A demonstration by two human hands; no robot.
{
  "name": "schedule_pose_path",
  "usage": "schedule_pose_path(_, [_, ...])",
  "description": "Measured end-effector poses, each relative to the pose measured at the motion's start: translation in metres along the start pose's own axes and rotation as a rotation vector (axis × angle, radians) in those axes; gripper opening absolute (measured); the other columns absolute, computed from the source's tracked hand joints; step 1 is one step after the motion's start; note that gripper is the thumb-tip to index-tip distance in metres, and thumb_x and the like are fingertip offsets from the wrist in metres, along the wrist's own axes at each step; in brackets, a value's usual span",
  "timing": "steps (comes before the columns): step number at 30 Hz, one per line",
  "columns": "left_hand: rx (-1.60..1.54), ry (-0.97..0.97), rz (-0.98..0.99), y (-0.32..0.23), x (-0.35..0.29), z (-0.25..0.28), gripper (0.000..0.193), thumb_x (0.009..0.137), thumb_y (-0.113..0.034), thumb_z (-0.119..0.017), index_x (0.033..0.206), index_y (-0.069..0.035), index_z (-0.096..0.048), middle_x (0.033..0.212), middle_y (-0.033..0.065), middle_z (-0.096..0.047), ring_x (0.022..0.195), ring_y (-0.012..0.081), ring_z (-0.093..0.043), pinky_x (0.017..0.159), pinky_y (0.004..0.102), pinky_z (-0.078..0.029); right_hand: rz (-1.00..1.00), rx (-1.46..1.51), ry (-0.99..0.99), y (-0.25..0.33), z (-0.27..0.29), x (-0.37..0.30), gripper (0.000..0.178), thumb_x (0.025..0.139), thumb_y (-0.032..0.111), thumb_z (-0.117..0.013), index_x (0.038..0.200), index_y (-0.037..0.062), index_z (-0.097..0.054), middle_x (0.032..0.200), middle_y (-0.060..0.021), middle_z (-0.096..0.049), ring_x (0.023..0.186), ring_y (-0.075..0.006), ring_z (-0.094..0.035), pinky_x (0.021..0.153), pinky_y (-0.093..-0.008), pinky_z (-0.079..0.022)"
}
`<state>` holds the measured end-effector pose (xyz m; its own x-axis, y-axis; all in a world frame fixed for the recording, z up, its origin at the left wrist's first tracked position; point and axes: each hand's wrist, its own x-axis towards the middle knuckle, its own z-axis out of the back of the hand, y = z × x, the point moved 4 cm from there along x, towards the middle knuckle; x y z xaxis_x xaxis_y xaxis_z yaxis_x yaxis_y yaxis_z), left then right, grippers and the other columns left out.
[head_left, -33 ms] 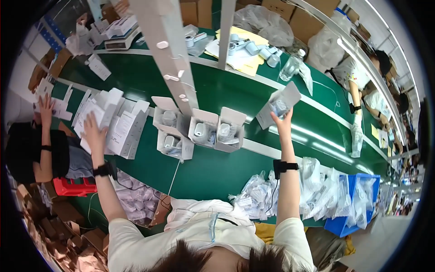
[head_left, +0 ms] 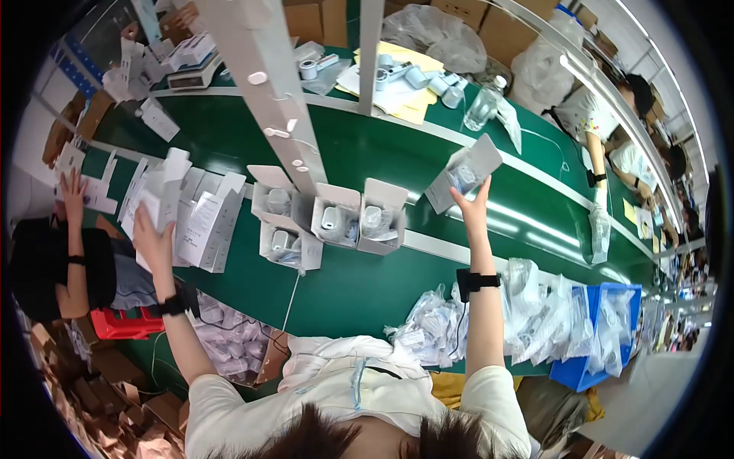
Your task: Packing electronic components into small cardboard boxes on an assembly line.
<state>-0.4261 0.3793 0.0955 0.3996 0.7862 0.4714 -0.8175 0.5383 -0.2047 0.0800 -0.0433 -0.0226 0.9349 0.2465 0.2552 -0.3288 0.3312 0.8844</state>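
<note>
- Across the middle of the view: green workbench (head_left: 336, 302), smooth-topped and in front of the torso.
- At left on the bench: stack of white cartons (head_left: 208, 229), standing face to face; judged light and stiff, likely to slide on one another, and best taken by the edges so as not to crease the panels.
- At centre: group of four open cartons (head_left: 311, 252), upright, with bagged devices (head_left: 331, 219) inside; probably easy to nudge out of line, owing to low weight.
- To the right of that group, raised and tilted: open carton (head_left: 440, 193), with lid panel (head_left: 483, 153) up; judged light, stiff along the walls yet liable to dent under a hard pinch; best gripped low on two opposing walls, not by the lid panel, likely to bend.
- Gripping the open carton at its near end: right hand (head_left: 474, 200), with thumb and forefinger closed against the card; impossible to tell the curl of the remaining fingers, hidden behind.
- At the stack: left hand (head_left: 153, 241), with fingers extended and thumb apart, not closed; firmness of contact impossible to tell.
- Inside the raised carton: bagged item (head_left: 464, 176), wrapped in clear film; film probably slippery, contents perhaps fragile; best steadied through the carton walls.
</note>
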Motion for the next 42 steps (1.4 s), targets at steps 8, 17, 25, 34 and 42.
schedule_pose_path(8, [-0.743,-0.12,-0.147,-0.174,-0.154,0.082,0.093,0.064,-0.029,-0.073,0.135,-0.004,-0.018,0.124,0.0148,-0.029,0.113,0.0295,-0.037,0.096,0.0405,-0.032,-0.005,0.78,0.819,0.144,0.044,-0.181,0.085,0.065,0.027,-0.076,0.133,0.0067,-0.029,0.133,-0.0143,-0.034,0.124,-0.0265,-0.033,0.1,-0.0411,-0.028])
schedule_pose_path(17, [-1.112,0.628,-0.952,-0.352,-0.183,0.05,0.09,0.055,-0.03,-0.081,0.124,-0.006,-0.029,0.121,0.0179,-0.033,0.115,0.04,-0.033,0.098,0.0486,-0.026,-0.098,0.168,1.024,0.108,0.082,-0.238,0.075,0.056,0.023,-0.079,0.121,0.0059,-0.047,0.124,-0.0129,-0.047,0.115,-0.0254,-0.043,0.095,-0.0356,-0.035])
schedule_pose_path(25, [-1.225,0.967,-0.813,-0.372,-0.212,0.012,0.074,0.055,-0.024,-0.081,0.116,-0.016,-0.039,0.128,0.0162,-0.025,0.12,0.0356,-0.031,0.093,0.0399,-0.035,-0.146,-0.838,0.189,0.004,0.201,-0.056,0.047,0.074,0.021,-0.064,0.117,0.0061,-0.05,0.097,-0.0152,-0.061,0.092,-0.0274,-0.058,0.074,-0.0384,-0.048])
schedule_pose_path(34, [-1.038,0.909,-0.613,-0.356,-0.214,-0.043,0.07,0.056,-0.017,-0.077,0.112,-0.016,-0.036,0.129,0.0151,-0.02,0.119,0.0337,-0.03,0.097,0.0406,-0.03,-0.684,-0.679,0.339,-0.175,0.225,-0.038,0.082,0.06,0.02,-0.072,0.13,0.0093,-0.029,0.103,-0.0261,-0.055,0.088,-0.0359,-0.057,0.074,-0.0387,-0.047])
schedule_pose_path(42, [-1.075,0.782,-0.585,-0.368,-0.215,-0.045,0.061,0.06,-0.015,-0.075,0.106,-0.012,-0.035,0.132,0.0183,-0.025,0.122,0.0366,-0.031,0.094,0.0398,-0.035,-0.412,0.185,-0.063,-0.02,0.252,-0.081,0.074,0.064,-0.005,-0.061,0.128,0.0105,-0.027,0.117,-0.0156,-0.045,0.088,-0.0222,-0.053,0.075,-0.0306,-0.046])
